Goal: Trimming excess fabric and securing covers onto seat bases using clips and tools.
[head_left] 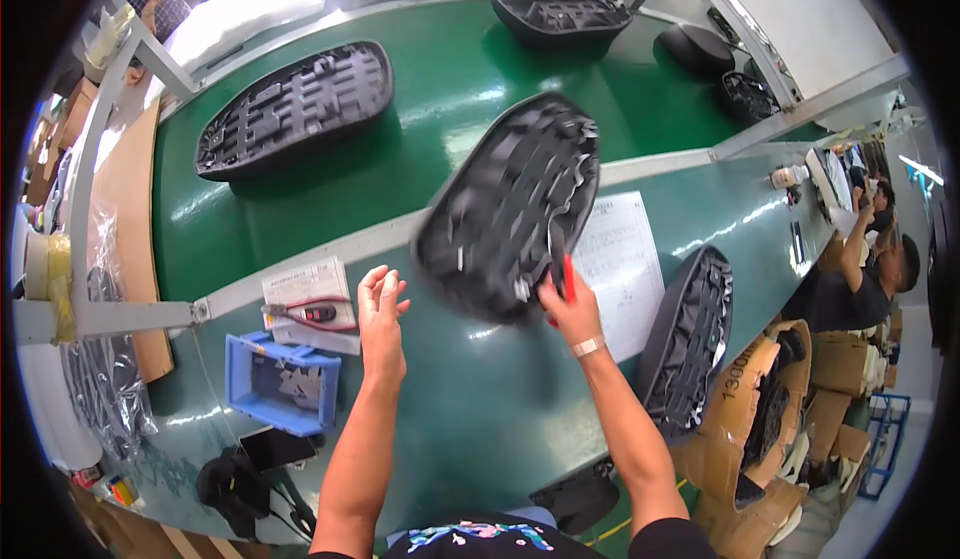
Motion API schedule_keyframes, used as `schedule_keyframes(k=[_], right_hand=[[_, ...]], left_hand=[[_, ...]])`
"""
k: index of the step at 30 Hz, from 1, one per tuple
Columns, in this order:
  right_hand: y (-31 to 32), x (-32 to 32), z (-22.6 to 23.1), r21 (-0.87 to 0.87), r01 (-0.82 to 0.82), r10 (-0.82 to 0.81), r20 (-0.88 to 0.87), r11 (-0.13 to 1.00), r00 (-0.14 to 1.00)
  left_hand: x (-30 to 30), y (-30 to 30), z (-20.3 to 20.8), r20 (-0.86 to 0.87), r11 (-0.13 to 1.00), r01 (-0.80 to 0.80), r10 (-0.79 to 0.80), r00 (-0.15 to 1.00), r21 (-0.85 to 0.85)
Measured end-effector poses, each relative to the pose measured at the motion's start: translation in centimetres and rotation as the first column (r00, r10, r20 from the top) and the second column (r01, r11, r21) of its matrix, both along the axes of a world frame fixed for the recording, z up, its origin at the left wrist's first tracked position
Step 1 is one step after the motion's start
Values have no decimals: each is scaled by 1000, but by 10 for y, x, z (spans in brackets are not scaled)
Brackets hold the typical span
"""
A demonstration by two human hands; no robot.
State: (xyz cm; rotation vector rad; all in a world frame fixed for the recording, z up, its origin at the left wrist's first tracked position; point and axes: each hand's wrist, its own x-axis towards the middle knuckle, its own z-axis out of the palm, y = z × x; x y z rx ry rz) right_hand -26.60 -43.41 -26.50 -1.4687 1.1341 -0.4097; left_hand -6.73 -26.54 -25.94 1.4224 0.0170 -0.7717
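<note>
— One pale rail crosses the glossy green desk. Surroundings?
— Brown carton at the desk's right edge, dark pieces inside it. Person in dark clothing farther right. Blue bin at left; printed white sheet right of centre.
— Position of the black padded shell relative to the fingers?
— Tilted, motion-blurred, in front of the rail. Near end beside the right hand. Left hand near its left edge, apart.
— State of the fingers?
— Left: loosely extended, nothing in them. Right: curled around a red-handled tool. Whether they also grip the shell: cannot tell.
— Materials, shapes?
— Shell: rounded oblong, grid-like interior, crinkled dark lining along one side. Similar oblong on the far left of the desk, lattice upward. Bin: rectangular, pale flat scraps within.
</note>
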Motion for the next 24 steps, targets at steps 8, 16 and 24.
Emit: schedule_keyframes(k=[8, 16, 24], right_hand=[[176, -221, 59, -48, -414, 389, -256, 909, 885], [220, -259, 59, 329, 85, -10, -225, 940, 974], [179, -196, 75, -348, -175, 59, -319, 921, 946]], left_hand=[[-112, 77, -7, 42, 963, 225, -234, 971, 146], [-191, 90, 56, 725, 833, 135, -537, 431, 537], [-225, 45, 12, 768, 858, 25, -471, 434, 513]])
